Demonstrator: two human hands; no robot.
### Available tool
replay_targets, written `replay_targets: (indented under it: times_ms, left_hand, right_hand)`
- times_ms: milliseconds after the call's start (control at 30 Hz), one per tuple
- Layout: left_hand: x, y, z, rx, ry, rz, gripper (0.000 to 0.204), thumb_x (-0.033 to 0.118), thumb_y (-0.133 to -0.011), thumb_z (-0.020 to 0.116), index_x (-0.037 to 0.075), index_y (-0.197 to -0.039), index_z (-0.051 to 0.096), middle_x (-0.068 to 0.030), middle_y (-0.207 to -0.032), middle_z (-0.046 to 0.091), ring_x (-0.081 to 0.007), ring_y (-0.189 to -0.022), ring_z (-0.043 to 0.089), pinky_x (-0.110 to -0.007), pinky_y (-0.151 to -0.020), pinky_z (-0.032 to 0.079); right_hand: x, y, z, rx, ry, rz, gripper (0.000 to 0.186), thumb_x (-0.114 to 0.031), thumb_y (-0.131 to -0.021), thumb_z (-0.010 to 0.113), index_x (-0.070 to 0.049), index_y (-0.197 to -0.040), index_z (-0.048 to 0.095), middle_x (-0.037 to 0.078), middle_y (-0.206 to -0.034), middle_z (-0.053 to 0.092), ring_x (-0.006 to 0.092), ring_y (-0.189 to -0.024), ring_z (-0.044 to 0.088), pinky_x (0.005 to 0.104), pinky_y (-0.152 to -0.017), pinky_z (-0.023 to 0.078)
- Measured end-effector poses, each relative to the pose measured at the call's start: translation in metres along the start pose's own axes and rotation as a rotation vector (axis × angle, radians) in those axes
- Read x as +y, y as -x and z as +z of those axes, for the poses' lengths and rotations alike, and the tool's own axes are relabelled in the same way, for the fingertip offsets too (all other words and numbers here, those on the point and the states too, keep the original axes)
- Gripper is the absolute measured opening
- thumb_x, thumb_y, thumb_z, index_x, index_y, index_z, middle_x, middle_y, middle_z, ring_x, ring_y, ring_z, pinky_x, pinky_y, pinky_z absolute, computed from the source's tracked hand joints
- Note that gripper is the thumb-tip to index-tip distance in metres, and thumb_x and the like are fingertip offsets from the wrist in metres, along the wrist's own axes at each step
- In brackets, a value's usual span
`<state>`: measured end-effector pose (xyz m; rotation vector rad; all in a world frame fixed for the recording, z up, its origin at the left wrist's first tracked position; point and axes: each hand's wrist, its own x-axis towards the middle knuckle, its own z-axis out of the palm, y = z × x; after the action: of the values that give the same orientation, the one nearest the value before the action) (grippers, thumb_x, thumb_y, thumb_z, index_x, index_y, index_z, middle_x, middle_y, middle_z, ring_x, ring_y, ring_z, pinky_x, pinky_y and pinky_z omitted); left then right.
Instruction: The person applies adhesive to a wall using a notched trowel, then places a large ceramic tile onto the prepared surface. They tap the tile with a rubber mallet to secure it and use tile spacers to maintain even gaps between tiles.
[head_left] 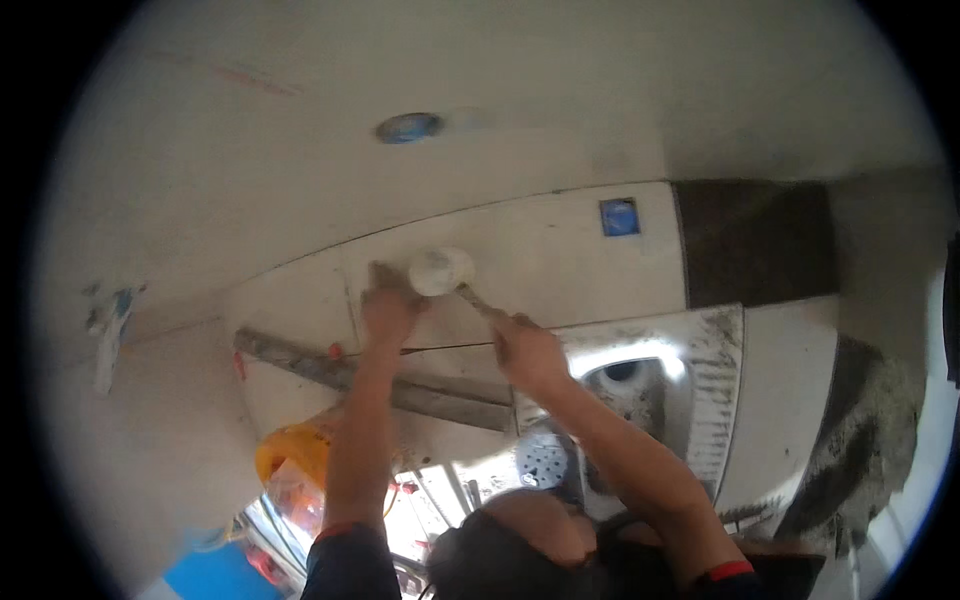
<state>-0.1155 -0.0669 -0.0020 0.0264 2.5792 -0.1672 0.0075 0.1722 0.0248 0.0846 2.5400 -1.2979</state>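
Note:
A mallet (pixel 440 271) with a rounded white head is held over the pale floor tiles (pixel 560 262). My right hand (pixel 530 352) is closed round its handle, with the head pointing away to the left. My left hand (pixel 391 304) reaches down to the tile just left of the mallet head, its fingers stretched out and somewhat blurred, with no object visible in them. Behind my left forearm a long grey strip (pixel 455 402) lies aslant across the tiles.
A squat toilet pan (pixel 728 370) is set in the floor at the right. Beyond it are a blue square cover (pixel 619 217) and a dark patch (pixel 755 242). A small red piece (pixel 336 351) lies near the strip. A yellow-orange container (pixel 292 450) stands at the lower left.

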Motion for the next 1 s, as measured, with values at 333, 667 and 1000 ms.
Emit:
replay_targets:
  times_ms: [333, 667, 1000]
  left_hand:
    - [0.076, 0.035, 0.01, 0.098, 0.156, 0.111, 0.095, 0.043, -0.084, 0.068, -0.014, -0.145, 0.022, -0.0338, -0.153, 0.015, -0.044, -0.144, 0.016, -0.049, -0.118, 0.018]
    - [0.264, 0.147, 0.05, 0.035, 0.057, 0.601, 0.1, 0.048, -0.088, 0.063, -0.015, -0.147, 0.013, -0.0338, -0.155, 0.006, -0.0446, -0.147, 0.001, -0.05, -0.12, 0.003]
    - [0.346, 0.158, 0.058, 0.082, 0.149, 0.972, 0.109, 0.066, -0.08, 0.06, -0.01, -0.149, 0.02, -0.0257, -0.158, 0.014, -0.0382, -0.148, 0.008, -0.047, -0.121, 0.009]
  right_hand:
    - [0.042, 0.067, -0.058, 0.057, -0.048, 0.124, 0.045, -0.014, -0.09, 0.054, -0.02, -0.134, 0.051, 0.021, -0.09, 0.065, 0.04, -0.078, 0.066, 0.0472, -0.067, 0.055]
    - [0.08, 0.092, -0.154, 0.053, -0.031, 0.257, 0.033, -0.013, -0.092, 0.054, -0.013, -0.124, 0.061, 0.02, -0.091, 0.068, 0.0374, -0.081, 0.067, 0.0444, -0.073, 0.053]
    - [0.082, 0.146, -0.275, 0.352, 0.029, 0.449, 0.031, -0.013, -0.097, 0.054, -0.009, -0.127, 0.059, 0.022, -0.095, 0.069, 0.0295, -0.08, 0.068, 0.0365, -0.075, 0.052]
